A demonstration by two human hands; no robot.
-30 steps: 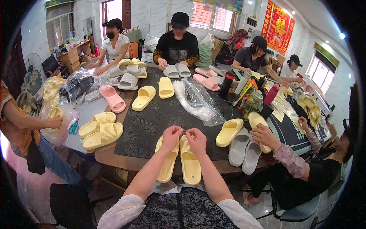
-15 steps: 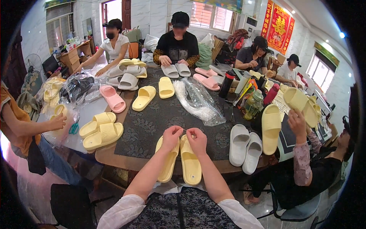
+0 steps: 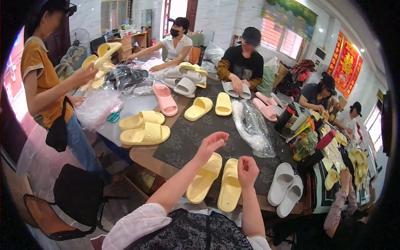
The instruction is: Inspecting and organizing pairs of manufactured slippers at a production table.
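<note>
Over the near table edge my left hand (image 3: pixel 211 146) is raised with its fingers stretched and apart, holding nothing. My right hand (image 3: pixel 248 170) is closed, fingers curled to the thumb; anything pinched in it is too small to make out. Beneath and between the hands lie two yellow slippers, the left one (image 3: pixel 203 183) and the right one (image 3: pixel 229 193), side by side with their heels toward me. The right hand hovers by the right slipper's strap. Farther off rests a clear plastic bag (image 3: pixel 255 135) with white thin strands.
Grey slippers (image 3: pixel 280 183) lie to the right, near bottles (image 3: pixel 306 146). Ribbed yellow slippers (image 3: pixel 146 134), a pink slipper (image 3: pixel 165 100) and teal scissors (image 3: pixel 113 117) lie leftward. Several co-workers sit around the table; one at left (image 3: pixel 50 83) stands. A black chair (image 3: pixel 79 189) is at lower left.
My hands, earlier together at a thin strand, have parted; the left has opened. The view has swung left. The standing person now raises a yellow slipper; the co-worker at right has lowered theirs.
</note>
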